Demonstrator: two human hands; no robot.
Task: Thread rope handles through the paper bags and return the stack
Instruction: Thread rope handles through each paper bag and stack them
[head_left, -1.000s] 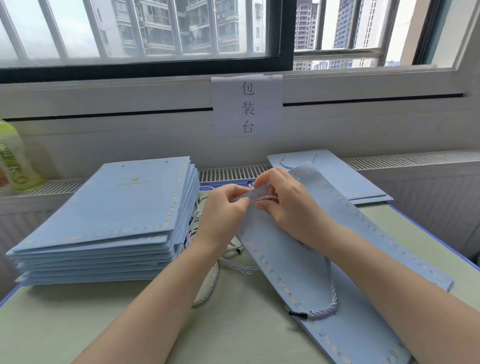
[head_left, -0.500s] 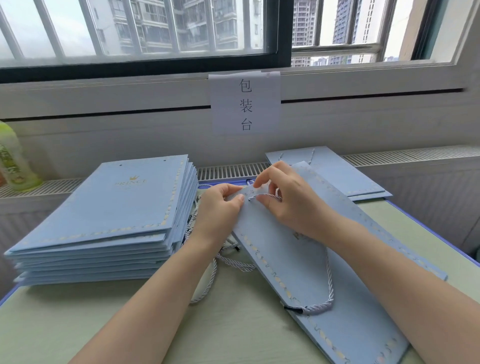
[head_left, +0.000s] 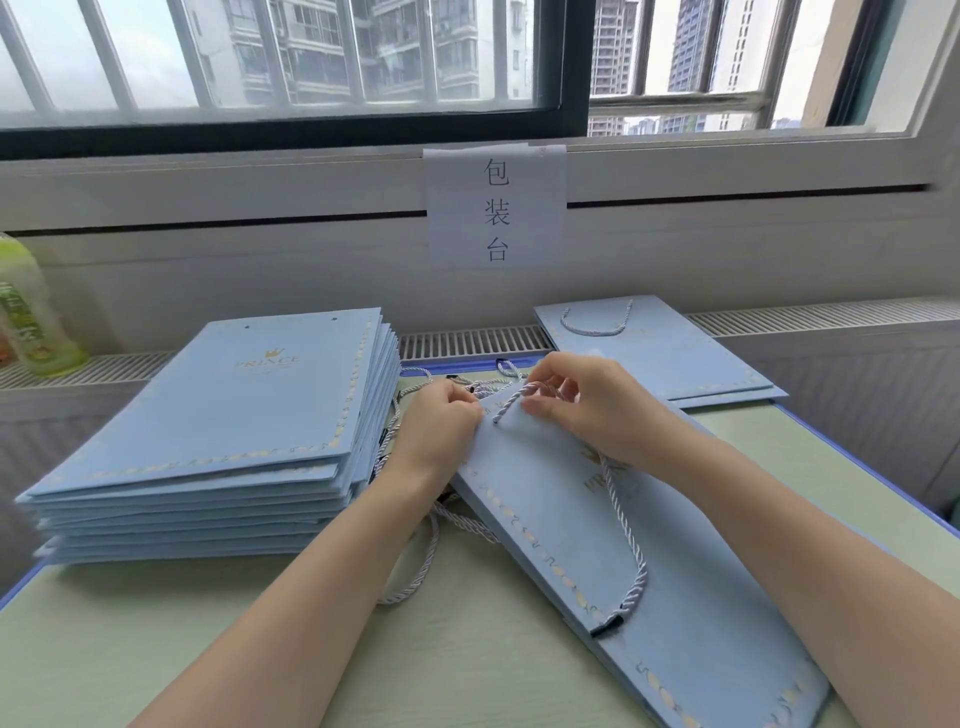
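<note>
A flat light-blue paper bag (head_left: 691, 587) lies slantwise on the table in front of me. A white twisted rope handle (head_left: 626, 525) runs down its face to a black tip near the lower edge. My right hand (head_left: 587, 410) pinches the rope where it loops out of a hole near the bag's top. My left hand (head_left: 441, 426) grips the bag's top left corner. More loose ropes (head_left: 423, 566) lie under and beside the bag. A tall stack of blue bags (head_left: 234, 441) sits on the left. Behind on the right lie bags with a handle fitted (head_left: 660, 348).
A green bottle (head_left: 26, 317) stands on the radiator ledge at far left. A paper sign (head_left: 496, 208) hangs on the wall under the window. The table's blue edge (head_left: 883, 467) runs along the right side.
The bag's top edge has come down flatter onto the table. My right hand has drawn a loop of rope out through the hole, and the camera has tilted slightly.
</note>
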